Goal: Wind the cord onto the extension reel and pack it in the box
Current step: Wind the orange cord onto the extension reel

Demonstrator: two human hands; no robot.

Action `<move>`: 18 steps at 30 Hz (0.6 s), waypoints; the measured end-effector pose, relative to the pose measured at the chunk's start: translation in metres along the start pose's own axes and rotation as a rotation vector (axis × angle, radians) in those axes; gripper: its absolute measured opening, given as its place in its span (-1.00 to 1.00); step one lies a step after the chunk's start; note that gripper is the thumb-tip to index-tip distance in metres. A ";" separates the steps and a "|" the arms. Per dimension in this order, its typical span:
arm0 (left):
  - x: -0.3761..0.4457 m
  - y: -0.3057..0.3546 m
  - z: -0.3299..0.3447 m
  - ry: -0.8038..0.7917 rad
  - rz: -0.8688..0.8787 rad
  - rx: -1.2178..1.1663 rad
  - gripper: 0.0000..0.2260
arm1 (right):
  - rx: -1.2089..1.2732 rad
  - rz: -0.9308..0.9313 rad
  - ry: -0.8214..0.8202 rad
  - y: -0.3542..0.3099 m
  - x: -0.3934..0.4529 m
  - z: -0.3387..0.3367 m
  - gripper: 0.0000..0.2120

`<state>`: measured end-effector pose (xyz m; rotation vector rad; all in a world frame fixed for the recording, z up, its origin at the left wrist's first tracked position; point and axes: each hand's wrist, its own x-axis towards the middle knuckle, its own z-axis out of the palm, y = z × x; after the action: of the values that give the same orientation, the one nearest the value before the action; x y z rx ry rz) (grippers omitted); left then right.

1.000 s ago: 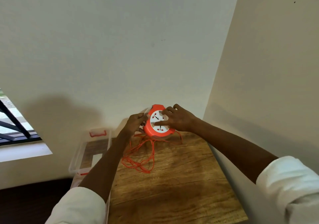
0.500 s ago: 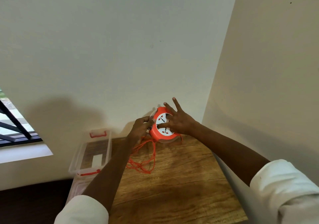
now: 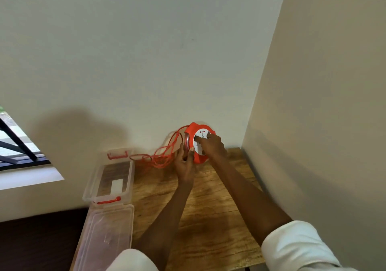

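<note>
An orange extension reel (image 3: pixel 192 129) with a white socket face is held upright above the far end of the wooden table (image 3: pixel 208 208), close to the wall. My right hand (image 3: pixel 211 146) covers the socket face, fingers curled on it. My left hand (image 3: pixel 184 162) grips the reel's lower left rim from below. The loose orange cord (image 3: pixel 160 157) hangs in loops off the reel's left side and trails toward the clear plastic box (image 3: pixel 89 187), which stands open at the table's left edge.
The box's clear lid (image 3: pixel 104 239) lies flat in front of it, nearer me. Red clips mark the box's two ends. Walls close in behind and to the right of the table. A window opening is at the far left.
The reel has been tilted up on edge and turned. The cord loops have swung left off the table top toward the box. My left hand dropped under the rim; my right fingers curled onto the face.
</note>
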<state>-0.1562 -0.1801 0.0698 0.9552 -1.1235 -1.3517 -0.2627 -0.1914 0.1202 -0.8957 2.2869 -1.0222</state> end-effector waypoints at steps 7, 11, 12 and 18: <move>0.000 -0.013 -0.015 -0.102 -0.056 0.043 -0.62 | -0.049 -0.100 0.022 0.012 -0.009 0.010 -0.30; 0.015 -0.004 -0.025 -0.169 -0.117 0.052 -0.78 | -0.386 -0.261 0.049 0.008 -0.010 0.003 -0.28; 0.018 -0.001 -0.026 -0.178 -0.132 0.036 -0.79 | -0.377 -0.293 0.053 0.006 -0.011 0.001 -0.31; 0.025 0.010 -0.040 -0.194 -0.232 -0.030 -0.67 | -0.118 -0.407 0.170 0.015 0.001 -0.023 -0.70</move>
<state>-0.1174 -0.2089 0.0717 0.9714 -1.1595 -1.6735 -0.2837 -0.1731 0.1222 -1.4151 2.3786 -1.1762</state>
